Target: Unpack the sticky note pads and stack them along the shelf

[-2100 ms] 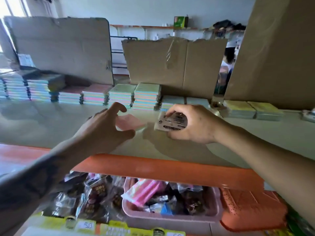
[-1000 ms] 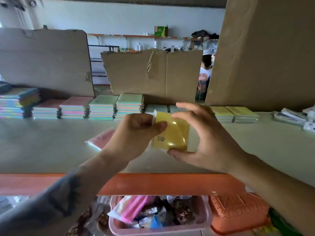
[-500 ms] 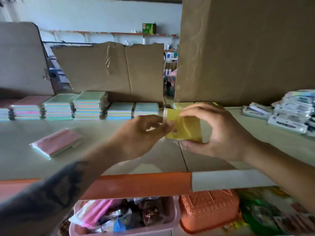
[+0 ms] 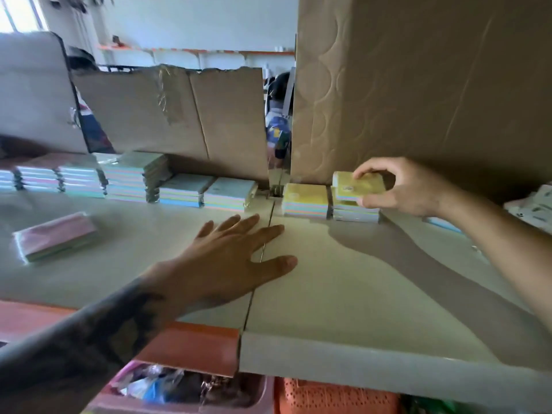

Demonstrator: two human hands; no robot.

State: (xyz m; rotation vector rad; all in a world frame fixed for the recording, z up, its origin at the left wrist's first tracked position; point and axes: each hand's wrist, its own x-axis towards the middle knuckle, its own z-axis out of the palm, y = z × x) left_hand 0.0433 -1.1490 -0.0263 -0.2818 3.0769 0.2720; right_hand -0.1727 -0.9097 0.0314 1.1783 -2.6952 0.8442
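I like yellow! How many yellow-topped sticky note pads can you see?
3: one yellow-topped stack by the cardboard gap, one yellow pad in the right hand, one stack beneath. Others may be hidden.

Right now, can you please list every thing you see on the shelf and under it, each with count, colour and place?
yellow pad: one, yellow top, gripped above the right-most stack
yellow-topped stacks: two, back of shelf, right of the seam
pastel stacks: several, green and pink tops, back row on the left
pink pad: one, lying alone at front left
cardboard sheets: brown, upright behind the stacks
shelf: one, pale, orange front edge on the left
pink bin: one, below the shelf
orange basket: one, below the shelf
left hand: flat on the shelf
right hand: holds the yellow pad
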